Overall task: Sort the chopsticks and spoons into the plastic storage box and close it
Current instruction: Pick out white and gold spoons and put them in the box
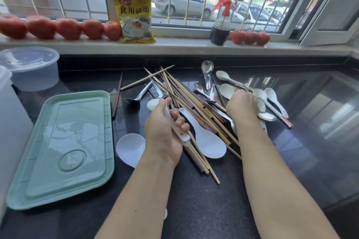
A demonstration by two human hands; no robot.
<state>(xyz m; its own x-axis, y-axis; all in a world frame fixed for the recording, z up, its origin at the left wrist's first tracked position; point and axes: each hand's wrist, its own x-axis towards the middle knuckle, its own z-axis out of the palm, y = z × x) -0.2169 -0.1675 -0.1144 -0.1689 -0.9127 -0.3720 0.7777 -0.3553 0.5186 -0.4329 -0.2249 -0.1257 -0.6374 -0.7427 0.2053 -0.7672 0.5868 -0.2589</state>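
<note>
While the left hand (165, 132) grips a white spoon (171, 120) by its handle above the chopsticks (194, 110), the right hand (242, 103) reaches down into the spoons (266, 99) at the right of the heap, fingers hidden, so whether it holds one I cannot tell. The green lid (64, 147) lies on the counter (213, 200) well to the left. Best, I'd say, to lift each spoon straight up, clear of the sticks, and gather bowls nested, handles together.
</note>
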